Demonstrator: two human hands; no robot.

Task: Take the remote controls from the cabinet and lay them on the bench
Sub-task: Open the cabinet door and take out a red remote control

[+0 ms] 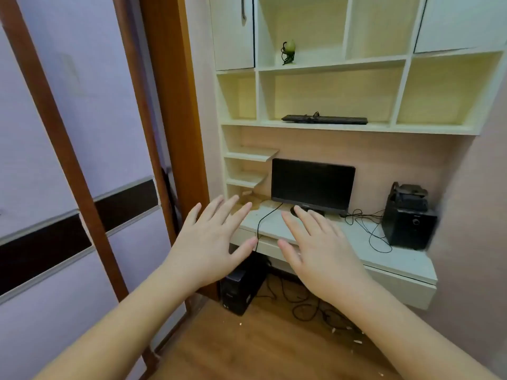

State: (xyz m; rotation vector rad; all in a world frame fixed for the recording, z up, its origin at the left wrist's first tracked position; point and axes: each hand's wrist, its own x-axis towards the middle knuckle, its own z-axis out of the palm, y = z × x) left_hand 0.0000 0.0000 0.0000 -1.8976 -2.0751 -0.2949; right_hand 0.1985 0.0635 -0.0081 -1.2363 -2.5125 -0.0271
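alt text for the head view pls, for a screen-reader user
Two empty hands, left hand and right hand, fingers spread, are held out toward a desk with a dark monitor and black speaker. Pale open shelves above hold a black keyboard and a small green ornament.

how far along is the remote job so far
Nothing looks done. The left hand and right hand are both open and empty, held out before the desk. No remote shows for certain; long dark items lie on the shelf above the monitor, too blurred to identify. No bench is in view. Everything remains.
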